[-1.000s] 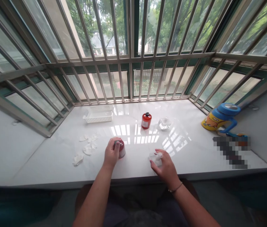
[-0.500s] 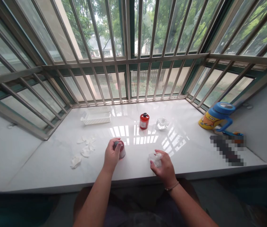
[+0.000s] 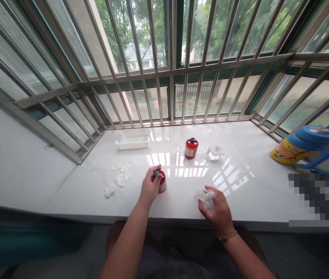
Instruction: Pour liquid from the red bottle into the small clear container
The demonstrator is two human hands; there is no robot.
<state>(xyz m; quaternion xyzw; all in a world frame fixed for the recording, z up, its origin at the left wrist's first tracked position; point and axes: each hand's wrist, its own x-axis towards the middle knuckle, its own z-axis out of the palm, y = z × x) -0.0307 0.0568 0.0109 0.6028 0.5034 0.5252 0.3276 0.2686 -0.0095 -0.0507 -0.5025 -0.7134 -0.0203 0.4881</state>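
Observation:
My left hand (image 3: 152,186) is closed round the cap and upper side of a small red bottle (image 3: 162,183) with a dark cap and pale label. The bottle is upright near the front of the counter; my fingers cover part of it. To the right, my right hand (image 3: 217,207) grips a small clear container (image 3: 204,198) between thumb and fingers, low over the counter. Behind them stands a second red bottle (image 3: 191,150) with a black cap and white label. Beside that one is a clear square dish (image 3: 216,153).
A white perforated basket (image 3: 134,144) sits at the back left. Several crumpled white pieces (image 3: 120,179) lie left of my left hand. A blue and yellow mug (image 3: 295,147) stands at the right, near a blurred-out patch. Metal window bars (image 3: 186,97) close off the counter's back.
The head view has swung left, so everything appears farther right. Both hands keep their holds on the red bottle and the clear container, hardly moving over the counter.

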